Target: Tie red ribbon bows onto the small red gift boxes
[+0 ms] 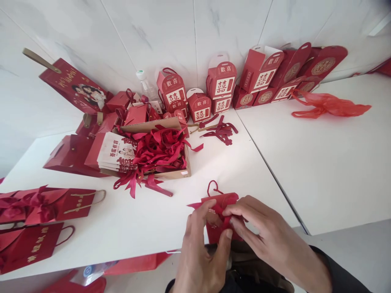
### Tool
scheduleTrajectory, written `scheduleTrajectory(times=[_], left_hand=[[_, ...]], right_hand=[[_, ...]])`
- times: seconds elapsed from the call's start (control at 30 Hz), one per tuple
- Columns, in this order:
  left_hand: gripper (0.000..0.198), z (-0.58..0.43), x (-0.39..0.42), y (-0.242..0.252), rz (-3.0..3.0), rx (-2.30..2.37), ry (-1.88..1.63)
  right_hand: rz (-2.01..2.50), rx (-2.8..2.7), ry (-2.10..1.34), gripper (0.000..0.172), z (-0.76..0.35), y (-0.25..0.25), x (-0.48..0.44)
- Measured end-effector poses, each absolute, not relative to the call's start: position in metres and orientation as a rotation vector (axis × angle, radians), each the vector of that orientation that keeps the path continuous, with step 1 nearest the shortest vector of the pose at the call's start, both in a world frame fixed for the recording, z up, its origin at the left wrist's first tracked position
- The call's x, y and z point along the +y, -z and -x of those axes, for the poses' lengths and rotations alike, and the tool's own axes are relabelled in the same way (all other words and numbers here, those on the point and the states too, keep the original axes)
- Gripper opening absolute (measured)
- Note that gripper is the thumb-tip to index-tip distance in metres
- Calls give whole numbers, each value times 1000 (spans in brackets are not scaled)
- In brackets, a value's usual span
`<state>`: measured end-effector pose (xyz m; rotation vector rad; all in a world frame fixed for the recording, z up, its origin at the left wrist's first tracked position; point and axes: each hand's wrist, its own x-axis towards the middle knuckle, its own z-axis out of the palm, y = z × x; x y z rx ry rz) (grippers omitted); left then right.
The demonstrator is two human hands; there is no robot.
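At the table's front edge, close to my body, is a small red gift bag [228,198] with a dark red cord handle standing up at its far end. A red ribbon [226,222] lies across its front, and one pointed tail sticks out to the left. My left hand [203,248] grips the bag from the left, its fingers on the front and its thumb near the ribbon. From the right, my right hand [262,228] pinches the ribbon between thumb and fingers. My fingers partly cover the knot area.
Left of centre, a cardboard box [186,162] holds red ribbons [161,146] and printed cards [114,152]. Red candy boxes [224,81] line the wall. Finished-looking bags [76,203] lie at left. Braided cords [221,132] and a red plastic bag [332,105] lie farther back.
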<state>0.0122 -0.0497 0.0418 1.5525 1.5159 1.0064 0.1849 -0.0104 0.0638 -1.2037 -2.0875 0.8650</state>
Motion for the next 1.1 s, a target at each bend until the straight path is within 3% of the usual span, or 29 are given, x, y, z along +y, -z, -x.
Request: scheduleTrajectory(times=[0.07, 0.23, 0.3, 0.47, 0.57, 0.67, 0.8, 0.9, 1.1], left_hand=[[44, -6, -47, -41, -1686, 1453, -935], [13, -3, -43, -38, -1711, 1466, -1064], [10, -7, -43, -36, -1688, 1520, -1152], [16, -20, -50, -36, -1472, 1647, -1330], [21, -25, -51, -37, -1448, 1618, -1357], [22, -26, -50, -38, -1491, 1593, -1349], [4, -25, -46, -41, -1505, 1447, -1336], [15, -22, -45, -43, -1545, 1367, -1245], [19, -21, -48, -44, -1537, 1364, -1178]], right_hand=[[1220, -2078, -883, 22, -187, -63, -12], [1345, -2050, -843, 31, -193, -57, -19], [1394, -2061, -767, 25, -197, -55, -21], [1385, -2109, -547, 17, -200, -58, -22], [1344, -2101, -622, 16, -197, -64, -23], [1296, -2068, -734, 19, -194, -68, -24], [1228, -2070, -807, 29, -192, -70, -21], [1103, -2138, -814, 32, -193, -69, -18], [1115, -2102, -852, 14, -191, -73, -12]])
